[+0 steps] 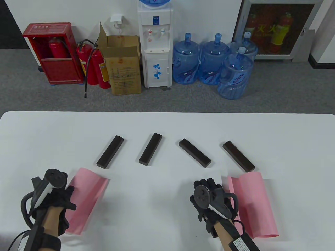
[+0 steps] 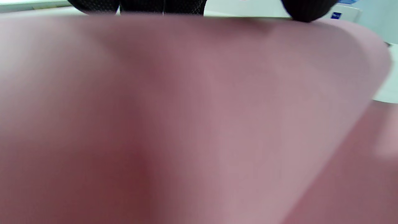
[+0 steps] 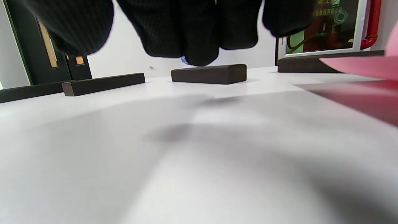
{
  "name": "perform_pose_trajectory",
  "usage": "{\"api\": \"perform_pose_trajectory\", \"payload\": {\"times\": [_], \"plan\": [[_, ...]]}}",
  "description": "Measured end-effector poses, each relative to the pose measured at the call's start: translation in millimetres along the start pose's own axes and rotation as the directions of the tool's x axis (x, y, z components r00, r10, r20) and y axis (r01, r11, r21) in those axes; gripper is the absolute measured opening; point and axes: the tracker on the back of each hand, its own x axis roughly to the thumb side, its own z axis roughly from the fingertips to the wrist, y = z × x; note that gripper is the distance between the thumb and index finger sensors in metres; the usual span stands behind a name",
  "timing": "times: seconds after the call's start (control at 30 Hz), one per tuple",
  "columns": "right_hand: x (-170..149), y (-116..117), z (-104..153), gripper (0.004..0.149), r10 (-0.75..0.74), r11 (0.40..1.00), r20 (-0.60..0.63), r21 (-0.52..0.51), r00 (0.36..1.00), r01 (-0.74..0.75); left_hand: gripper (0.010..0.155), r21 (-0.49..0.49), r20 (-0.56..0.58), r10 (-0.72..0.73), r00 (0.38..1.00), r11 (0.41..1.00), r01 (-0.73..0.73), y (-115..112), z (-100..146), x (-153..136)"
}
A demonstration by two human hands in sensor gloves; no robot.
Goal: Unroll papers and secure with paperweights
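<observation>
Both gloved hands sit at the near edge of the white table (image 1: 167,125), trackers strapped on their backs. Left hand (image 1: 56,194) rests on the left edge of the left pink paper (image 1: 85,200); its fingers (image 2: 155,6) lie over the sheet's curled-up side, and the left wrist view is nearly filled by blurred pink paper. Cannot tell whether that hand grips the sheet or just presses it. Right hand (image 1: 212,198) is on bare table just left of the right pink paper (image 1: 248,206), fingers loosely spread and hanging down, holding nothing; the right wrist view shows its fingertips (image 3: 199,43) above the tabletop. Whether they touch the table is unclear.

Largest to smallest on the table: the right pink paper, mostly flat with its left edge curling upward; then the left pink paper, angled, curled along its left side. Beyond the papers runs a row of four dark bar paperweights, none on a sheet: far-left paperweight (image 1: 110,152), second paperweight (image 1: 150,149), third paperweight (image 1: 195,153), far-right paperweight (image 1: 238,156). The far-right one's near end lies just beside the top edge of the right paper.

Behind the table on the grey carpet: water dispenser (image 1: 155,47), blue water jugs (image 1: 212,62), cardboard box (image 1: 123,65), red extinguisher cabinet (image 1: 52,53).
</observation>
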Motion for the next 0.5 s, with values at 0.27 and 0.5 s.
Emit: {"api": "perform_pose_trajectory", "payload": {"times": [0.27,0.5], "plan": [[2,1,0,0.068,0.004,1.0,0.016,0.006,1.0,-0.004,0.086,-0.094,0.1,-0.085,0.991,0.991,0.094,-24,9,34],[4,1,0,0.068,0.006,1.0,0.026,0.007,1.0,-0.006,0.087,0.086,0.131,-0.141,0.981,0.988,0.13,-26,26,58]]}}
